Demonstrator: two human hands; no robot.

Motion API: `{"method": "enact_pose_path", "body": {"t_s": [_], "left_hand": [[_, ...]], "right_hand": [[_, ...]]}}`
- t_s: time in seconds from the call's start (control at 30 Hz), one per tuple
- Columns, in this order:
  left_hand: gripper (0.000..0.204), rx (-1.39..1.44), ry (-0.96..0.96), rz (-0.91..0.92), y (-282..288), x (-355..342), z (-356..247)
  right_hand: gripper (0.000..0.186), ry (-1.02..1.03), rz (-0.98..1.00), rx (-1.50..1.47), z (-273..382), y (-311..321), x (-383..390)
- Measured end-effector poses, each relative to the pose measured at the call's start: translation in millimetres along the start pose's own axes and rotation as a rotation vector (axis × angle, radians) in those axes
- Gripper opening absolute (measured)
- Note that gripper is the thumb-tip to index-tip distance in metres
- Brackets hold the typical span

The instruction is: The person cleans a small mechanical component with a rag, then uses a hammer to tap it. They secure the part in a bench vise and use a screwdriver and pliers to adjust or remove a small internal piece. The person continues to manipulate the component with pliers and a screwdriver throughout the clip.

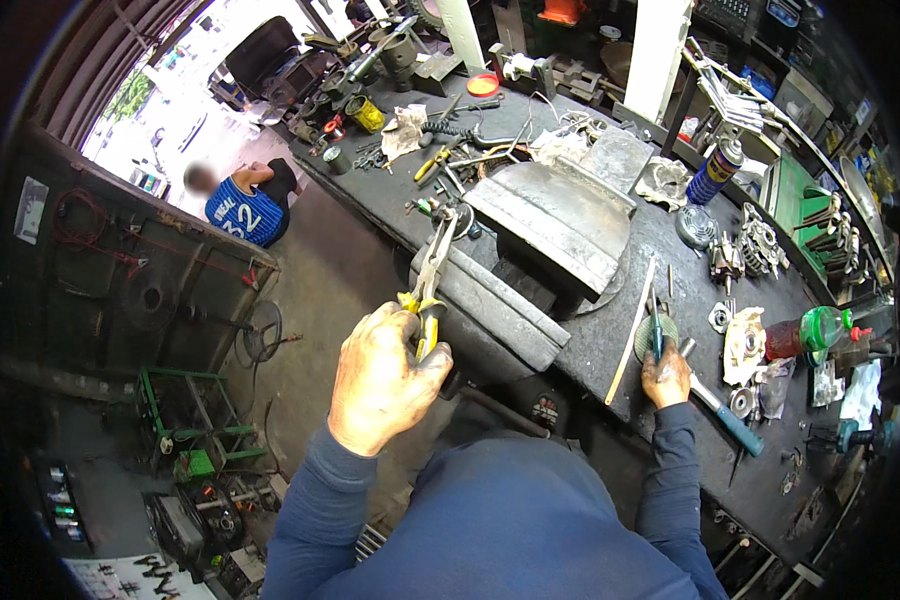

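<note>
My left hand (385,375) is closed round the yellow handles of a pair of pliers (432,270). The pliers point away from me, beside the near jaw of a large bench vise (550,225). Their tips reach a small round metal part (461,221); I cannot tell whether they grip it. Low on the right, my right hand (665,378) has its fingers round the dark teal handle of a screwdriver (656,335). Under that handle lies a greenish round disc (667,327). A hammer (725,415) with a teal grip lies beside the hand, and a thin flat strip (630,335) to its left.
The dark workbench (610,360) also carries a spray can (715,172), a bottle with a green cap (808,332), metal motor parts (760,245) and a yellow can (365,114). A person (245,205) in a blue jersey crouches beyond a metal panel (140,270) at left.
</note>
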State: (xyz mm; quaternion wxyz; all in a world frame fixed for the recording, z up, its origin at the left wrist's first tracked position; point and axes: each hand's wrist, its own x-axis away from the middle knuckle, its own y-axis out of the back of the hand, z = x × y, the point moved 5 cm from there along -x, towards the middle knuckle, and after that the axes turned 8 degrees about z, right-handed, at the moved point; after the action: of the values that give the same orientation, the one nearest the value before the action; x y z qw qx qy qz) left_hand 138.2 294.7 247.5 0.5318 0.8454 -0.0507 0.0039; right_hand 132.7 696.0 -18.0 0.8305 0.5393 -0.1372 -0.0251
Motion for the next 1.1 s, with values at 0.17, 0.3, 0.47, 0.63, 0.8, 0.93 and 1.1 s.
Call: {"method": "enact_pose_path", "body": {"t_s": [0.17, 0.3, 0.47, 0.63, 0.8, 0.93, 1.1], "left_hand": [[0.029, 0.086, -0.071, -0.232, -20, 8, -1], [0.032, 0.029, -0.049, -0.237, -15, 7, -10], [0.047, 0.181, -0.026, -0.063, -6, -12, 18], [0.081, 0.394, -0.281, 0.069, -21, -36, 39], [0.061, 0.76, -0.527, 0.202, -37, -46, 49], [0.058, 1.49, -0.224, 0.758, -38, -51, 60], [0.054, 1.55, -0.184, 0.822, -37, -60, 67]], "right_hand": [[0.057, 0.0, -0.056, -0.144, 2, -21, -11], [0.058, -0.037, -0.114, 0.003, 25, -2, -4], [0.029, 0.315, -0.287, -0.575, 127, 106, 69], [0.037, 0.353, 0.26, -1.031, 258, 91, 148], [0.071, 0.161, 0.199, -1.605, 337, 50, 157], [0.067, 0.073, 0.144, -1.706, 341, 49, 152], [0.044, 0.016, -0.135, -1.224, 351, 58, 155]]}}
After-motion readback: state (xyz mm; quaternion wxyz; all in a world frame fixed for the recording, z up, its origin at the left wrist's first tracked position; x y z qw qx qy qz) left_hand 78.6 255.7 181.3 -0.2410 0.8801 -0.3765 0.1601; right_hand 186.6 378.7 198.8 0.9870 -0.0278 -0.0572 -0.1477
